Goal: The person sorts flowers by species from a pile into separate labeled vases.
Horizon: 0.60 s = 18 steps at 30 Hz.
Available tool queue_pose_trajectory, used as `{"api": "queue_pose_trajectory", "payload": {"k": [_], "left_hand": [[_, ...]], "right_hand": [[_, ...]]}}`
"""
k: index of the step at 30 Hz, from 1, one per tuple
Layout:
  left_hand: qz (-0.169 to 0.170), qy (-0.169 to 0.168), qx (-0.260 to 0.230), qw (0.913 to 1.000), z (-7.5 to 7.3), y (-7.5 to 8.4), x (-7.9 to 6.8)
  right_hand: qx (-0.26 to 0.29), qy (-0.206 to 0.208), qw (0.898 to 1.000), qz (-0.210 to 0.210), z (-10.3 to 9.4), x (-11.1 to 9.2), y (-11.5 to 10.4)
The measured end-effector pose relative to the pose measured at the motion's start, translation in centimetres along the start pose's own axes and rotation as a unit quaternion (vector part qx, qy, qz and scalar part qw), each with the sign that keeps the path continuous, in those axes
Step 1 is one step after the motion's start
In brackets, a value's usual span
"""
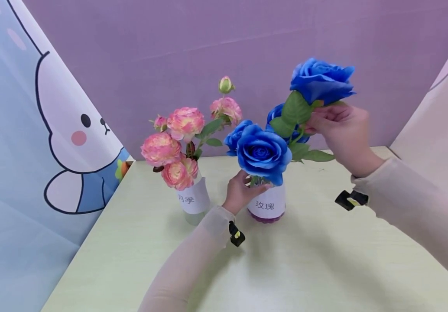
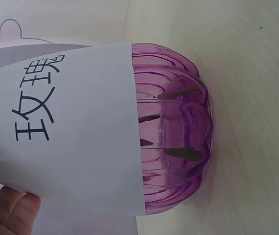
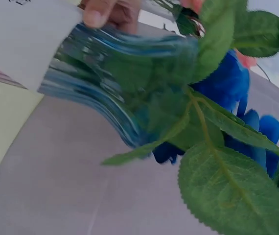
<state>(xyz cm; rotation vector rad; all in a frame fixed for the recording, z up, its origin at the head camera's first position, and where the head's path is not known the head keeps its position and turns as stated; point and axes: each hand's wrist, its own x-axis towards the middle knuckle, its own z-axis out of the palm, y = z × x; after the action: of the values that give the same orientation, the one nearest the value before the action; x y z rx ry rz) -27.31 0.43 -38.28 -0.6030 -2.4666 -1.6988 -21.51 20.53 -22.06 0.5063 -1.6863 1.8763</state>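
Observation:
A glass vase (image 1: 266,207) with a purple fluted base (image 2: 178,122) and a white paper label (image 2: 81,132) holds several blue roses (image 1: 262,151). My left hand (image 1: 240,190) grips this vase around its upper part. Above it, my right hand (image 1: 342,130) pinches a blue rose (image 1: 321,80) just under the bloom. In the right wrist view, serrated green leaves (image 3: 232,191) hang beside the vase's bluish neck (image 3: 125,63). Several stem ends show through the base in the left wrist view. The lower part of the pinched rose's stem is hidden behind leaves and blooms.
To the left stands a second labelled vase (image 1: 194,201) with several pink flowers (image 1: 161,149), close to my left forearm. A purple backdrop (image 1: 208,39) rises behind the pale table (image 1: 286,273). A cartoon-printed cloth (image 1: 9,186) hangs at the left.

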Motion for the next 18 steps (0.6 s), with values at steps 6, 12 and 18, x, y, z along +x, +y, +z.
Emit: {"api": "queue_pose_trajectory", "payload": {"k": [6, 12, 18], "left_hand": [[0.013, 0.006, 0.01, 0.9998, 0.0, -0.1, 0.1], [0.021, 0.012, 0.02, 0.9995, 0.0, -0.2, 0.2], [0.027, 0.012, 0.025, 0.9992, 0.0, -0.3, 0.1]], "right_hand": [[-0.032, -0.026, 0.999, 0.01, 0.7, -0.3, 0.6], [-0.079, -0.032, 0.996, 0.03, 1.3, -0.3, 1.2], [-0.15, -0.054, 0.986, 0.051, 1.7, -0.7, 2.3]]}}
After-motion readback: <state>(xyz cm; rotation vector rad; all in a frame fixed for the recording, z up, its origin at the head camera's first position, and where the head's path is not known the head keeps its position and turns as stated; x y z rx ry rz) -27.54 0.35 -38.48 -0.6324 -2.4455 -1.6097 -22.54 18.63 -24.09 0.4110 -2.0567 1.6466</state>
